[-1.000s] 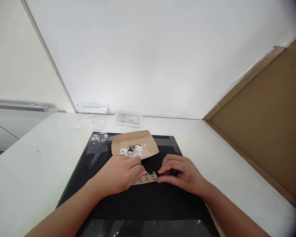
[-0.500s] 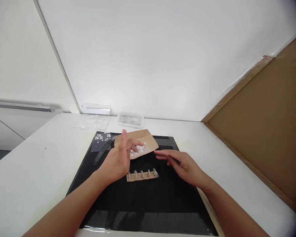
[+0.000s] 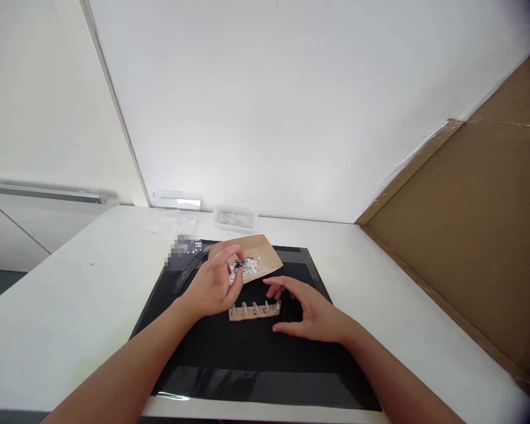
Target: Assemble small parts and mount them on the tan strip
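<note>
A brown paper tray (image 3: 267, 253) holds a pile of small white pieces (image 3: 251, 267) on the black mat (image 3: 256, 359). My left hand (image 3: 216, 282) is over the tray's left part, its fingers curved and thumb apart, with small dark bits showing between them; whether it touches them is unclear. In front of the tray lies a cardboard strip (image 3: 249, 315) bearing several clear nail-shaped tips in a row. My right hand (image 3: 307, 309) is at the strip's right end, thumb and fingers spread, holding nothing.
A dark curved file (image 3: 188, 274) lies left of the tray, beside a sheet with white squares (image 3: 196, 245). Behind the mat are a clear plastic box (image 3: 234, 219), thin plastic bags (image 3: 174, 222) and a clear holder (image 3: 176, 200). Cardboard (image 3: 468, 235) stands at right.
My left thumb has come down beside the white pieces and the fingers have curled. My right hand has moved left and nearer, opening around the strip's right end. The view has shifted slightly.
</note>
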A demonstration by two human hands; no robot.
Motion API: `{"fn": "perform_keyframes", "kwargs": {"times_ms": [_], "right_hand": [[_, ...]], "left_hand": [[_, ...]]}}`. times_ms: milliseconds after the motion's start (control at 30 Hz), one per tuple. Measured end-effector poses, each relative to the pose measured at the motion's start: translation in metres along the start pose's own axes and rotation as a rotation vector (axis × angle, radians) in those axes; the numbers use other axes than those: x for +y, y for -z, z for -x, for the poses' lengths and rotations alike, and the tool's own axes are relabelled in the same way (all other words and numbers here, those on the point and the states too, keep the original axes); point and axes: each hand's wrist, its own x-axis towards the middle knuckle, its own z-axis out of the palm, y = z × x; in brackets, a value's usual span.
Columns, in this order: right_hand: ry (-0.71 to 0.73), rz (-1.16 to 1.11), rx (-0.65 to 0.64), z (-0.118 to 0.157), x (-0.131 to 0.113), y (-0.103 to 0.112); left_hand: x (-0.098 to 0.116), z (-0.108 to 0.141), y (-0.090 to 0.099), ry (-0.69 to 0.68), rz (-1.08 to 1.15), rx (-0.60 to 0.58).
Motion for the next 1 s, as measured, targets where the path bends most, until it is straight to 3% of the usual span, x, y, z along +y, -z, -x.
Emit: {"fn": "perform_keyframes", "kwargs": {"times_ms": [200,400,633,1000], "right_hand": [[0.069,0.083,0.082,0.001,-0.001,0.009],[0.179,0.149,0.138,0.003,0.005,0.004],[0.136,0.184,0.189,0.005,0.008,0.001],[0.157,0.142,0.125,0.003,0.010,0.002]], "left_hand": [[0.006,-0.007,0.008,0.019,-0.132,-0.210],[0.006,-0.006,0.006,0.015,-0.135,-0.206],[0.007,-0.007,0.007,0.054,-0.145,-0.205],[0.012,-0.006,0.004,0.046,-0.087,-0.200]]}}
